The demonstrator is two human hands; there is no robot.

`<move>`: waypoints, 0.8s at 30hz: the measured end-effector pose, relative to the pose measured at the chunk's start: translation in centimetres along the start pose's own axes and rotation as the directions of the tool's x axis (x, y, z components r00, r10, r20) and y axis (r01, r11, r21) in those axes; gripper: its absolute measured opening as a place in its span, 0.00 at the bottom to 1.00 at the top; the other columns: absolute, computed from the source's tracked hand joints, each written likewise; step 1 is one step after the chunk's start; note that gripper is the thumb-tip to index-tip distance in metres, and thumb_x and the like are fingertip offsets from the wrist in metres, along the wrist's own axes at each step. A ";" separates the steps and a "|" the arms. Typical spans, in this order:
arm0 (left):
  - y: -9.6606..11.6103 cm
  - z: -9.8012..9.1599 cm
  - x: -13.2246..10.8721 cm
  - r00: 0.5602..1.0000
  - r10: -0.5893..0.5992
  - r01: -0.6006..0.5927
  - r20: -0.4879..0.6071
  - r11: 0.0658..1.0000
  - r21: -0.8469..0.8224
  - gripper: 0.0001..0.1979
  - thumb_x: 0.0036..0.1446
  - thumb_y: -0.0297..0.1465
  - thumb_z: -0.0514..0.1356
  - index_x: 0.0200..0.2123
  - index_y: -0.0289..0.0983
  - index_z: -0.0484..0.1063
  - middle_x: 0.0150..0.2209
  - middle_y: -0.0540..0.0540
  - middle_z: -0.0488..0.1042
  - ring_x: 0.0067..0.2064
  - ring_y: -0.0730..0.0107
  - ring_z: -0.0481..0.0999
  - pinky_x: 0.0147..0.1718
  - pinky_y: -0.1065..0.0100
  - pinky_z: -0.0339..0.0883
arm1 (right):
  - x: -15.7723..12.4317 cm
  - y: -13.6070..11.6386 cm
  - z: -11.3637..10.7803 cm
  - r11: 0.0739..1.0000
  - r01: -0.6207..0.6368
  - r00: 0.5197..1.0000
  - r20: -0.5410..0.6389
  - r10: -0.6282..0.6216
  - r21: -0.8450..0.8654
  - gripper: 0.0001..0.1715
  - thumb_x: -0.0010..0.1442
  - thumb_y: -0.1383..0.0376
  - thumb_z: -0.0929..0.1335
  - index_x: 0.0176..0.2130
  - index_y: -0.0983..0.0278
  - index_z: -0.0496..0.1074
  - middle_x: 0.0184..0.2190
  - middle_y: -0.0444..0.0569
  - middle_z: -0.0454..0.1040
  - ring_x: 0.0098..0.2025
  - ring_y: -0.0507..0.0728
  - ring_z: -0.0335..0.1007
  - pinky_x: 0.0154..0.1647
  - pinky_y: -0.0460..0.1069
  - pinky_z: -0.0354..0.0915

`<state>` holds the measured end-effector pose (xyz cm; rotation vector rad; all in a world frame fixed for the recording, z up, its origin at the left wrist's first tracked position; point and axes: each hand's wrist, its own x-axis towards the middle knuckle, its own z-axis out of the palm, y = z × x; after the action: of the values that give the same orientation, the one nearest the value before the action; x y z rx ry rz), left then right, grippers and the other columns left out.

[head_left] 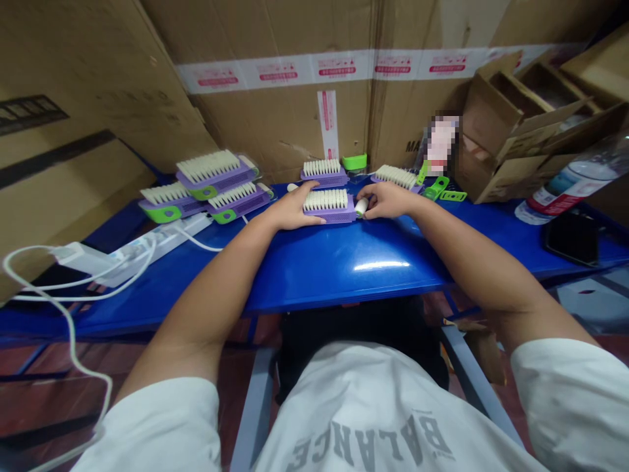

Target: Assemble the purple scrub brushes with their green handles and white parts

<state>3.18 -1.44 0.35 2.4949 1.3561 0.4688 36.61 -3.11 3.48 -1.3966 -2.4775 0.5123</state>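
A purple brush lies bristles up on the blue table in front of me. Around its left end is my left hand, thumb along the near side and fingers at the far side. At the brush's right end, my right hand pinches a small white cylinder between thumb and fingers. Whether the cylinder is joined to the brush I cannot tell. Just behind sits another purple brush, with a green end piece near it. A third brush is partly hidden beyond my right hand.
Several brushes with green ends are piled at left, by a white power strip and cables. Green plastic pieces, an opened carton, a bottle and a phone are at right. Large cardboard boxes wall the back.
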 end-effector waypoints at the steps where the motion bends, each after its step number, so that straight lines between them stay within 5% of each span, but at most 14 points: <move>1: 0.1 0.0 0.0 1.000 -0.004 0.004 -0.001 1.000 0.005 0.62 0.57 0.50 0.79 0.85 0.37 0.56 0.84 0.27 0.63 0.82 0.30 0.68 0.81 0.43 0.61 | 0.0 0.0 0.0 1.000 0.002 1.000 -0.001 -0.002 0.001 0.33 0.59 0.69 0.82 0.63 0.67 0.85 0.46 0.53 0.92 0.44 0.62 0.89 0.50 0.52 0.79; 14: 0.4 0.0 -0.1 1.000 -0.006 0.006 0.000 1.000 0.005 0.61 0.57 0.50 0.78 0.85 0.35 0.56 0.83 0.26 0.64 0.81 0.29 0.69 0.80 0.41 0.62 | 0.2 0.5 0.2 0.998 0.022 1.000 0.005 -0.023 0.057 0.33 0.57 0.71 0.81 0.62 0.65 0.84 0.46 0.53 0.91 0.44 0.63 0.88 0.49 0.53 0.79; 20: 0.4 0.0 0.0 1.000 -0.003 0.003 -0.003 1.000 0.003 0.62 0.57 0.51 0.78 0.85 0.35 0.56 0.83 0.26 0.64 0.81 0.29 0.69 0.80 0.41 0.63 | 0.2 0.3 0.4 0.998 0.034 0.999 0.001 -0.034 0.049 0.33 0.58 0.63 0.85 0.60 0.67 0.84 0.47 0.55 0.91 0.46 0.65 0.88 0.51 0.55 0.79; 24: 0.1 0.1 0.0 1.000 -0.002 0.002 -0.004 1.000 -0.004 0.62 0.57 0.52 0.79 0.85 0.36 0.57 0.84 0.27 0.64 0.81 0.29 0.68 0.80 0.40 0.62 | 0.3 -0.1 0.6 0.999 -0.013 1.000 -0.024 0.014 0.035 0.41 0.60 0.61 0.86 0.67 0.70 0.81 0.52 0.60 0.91 0.47 0.66 0.89 0.53 0.56 0.80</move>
<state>3.33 -1.48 0.33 2.4905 1.3575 0.4757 36.16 -2.99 2.96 -1.3986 -2.4300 0.5362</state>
